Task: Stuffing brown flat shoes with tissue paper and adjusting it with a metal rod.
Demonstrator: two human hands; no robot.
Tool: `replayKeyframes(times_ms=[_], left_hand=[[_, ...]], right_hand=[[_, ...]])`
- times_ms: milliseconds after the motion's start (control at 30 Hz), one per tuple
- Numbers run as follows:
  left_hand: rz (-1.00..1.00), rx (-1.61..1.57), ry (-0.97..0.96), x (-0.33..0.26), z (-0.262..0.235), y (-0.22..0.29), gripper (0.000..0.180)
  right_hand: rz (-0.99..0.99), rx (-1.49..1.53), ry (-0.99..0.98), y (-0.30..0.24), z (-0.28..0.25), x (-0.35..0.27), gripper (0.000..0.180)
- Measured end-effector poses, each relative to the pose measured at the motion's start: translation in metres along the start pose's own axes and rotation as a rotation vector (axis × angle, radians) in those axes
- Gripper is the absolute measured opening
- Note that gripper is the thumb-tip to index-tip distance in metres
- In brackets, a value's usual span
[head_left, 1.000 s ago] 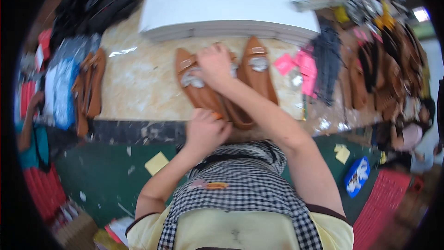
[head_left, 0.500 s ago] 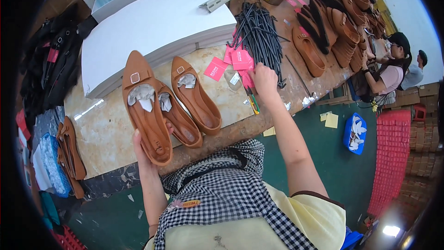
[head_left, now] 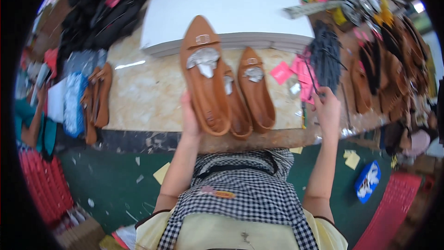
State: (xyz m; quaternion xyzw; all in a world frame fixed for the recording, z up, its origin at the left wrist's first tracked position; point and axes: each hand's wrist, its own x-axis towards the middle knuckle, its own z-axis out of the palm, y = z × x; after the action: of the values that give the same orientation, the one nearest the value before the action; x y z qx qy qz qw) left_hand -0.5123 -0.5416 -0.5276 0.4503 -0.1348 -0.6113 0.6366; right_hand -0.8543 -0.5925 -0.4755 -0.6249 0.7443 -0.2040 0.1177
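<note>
Shoe (head_left: 206, 93) rests in left hand (head_left: 190, 116), black rod (head_left: 312, 77) in right hand (head_left: 328, 111).

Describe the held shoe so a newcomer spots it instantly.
On the table, find the large white stack. Before it, the left hand holds a pointed brown shoe. Unlike the two shoes on its right, its toe overlaps the stack's white top in view.

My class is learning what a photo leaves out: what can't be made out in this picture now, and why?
All in the head view:
Left hand: most fingers hidden behind the held shoe.
Middle shoe: left side covered by the held shoe.
Stick: lower end hidden by the right hand.
Pink card: print too blurred.
Person in teal: cut off by the dark rim.
</note>
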Motion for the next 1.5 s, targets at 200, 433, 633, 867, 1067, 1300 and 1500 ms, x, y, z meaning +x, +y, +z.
replayKeyframes(times_ms=[200, 433, 633, 867, 1067, 1300, 1500], left_hand=[[0.119, 0.145, 0.017, -0.009, 0.026, 0.016, 0.078], [0.136, 0.242, -0.028, -0.01, 0.005, 0.021, 0.075], [0.186, 0.256, -0.015, -0.027, 0.008, -0.001, 0.075], [0.06, 0.22, -0.036, -0.036, 0.035, -0.003, 0.079], [-0.114, 0.225, 0.209, -0.009, -0.101, 0.042, 0.059], [0.135, 1.573, 0.16, -0.006, -0.013, 0.053, 0.065], [0.131, 1.228, -0.057, 0.001, -0.018, -0.001, 0.06]], right_hand=[[-0.28, 0.587, -0.429, -0.144, 0.003, -0.055, 0.027], [-0.282, 0.647, -0.511, -0.183, 0.02, -0.046, 0.022], [-0.466, 0.606, -0.144, -0.212, 0.04, -0.061, 0.017], [-0.48, 0.183, -0.313, -0.195, 0.041, -0.06, 0.025], [-0.168, 0.324, -0.057, -0.054, 0.021, 0.012, 0.031], [0.081, -0.45, 0.082, 0.081, 0.063, 0.06, 0.028], [0.136, 0.042, -0.029, 0.087, 0.029, 0.023, 0.027]])
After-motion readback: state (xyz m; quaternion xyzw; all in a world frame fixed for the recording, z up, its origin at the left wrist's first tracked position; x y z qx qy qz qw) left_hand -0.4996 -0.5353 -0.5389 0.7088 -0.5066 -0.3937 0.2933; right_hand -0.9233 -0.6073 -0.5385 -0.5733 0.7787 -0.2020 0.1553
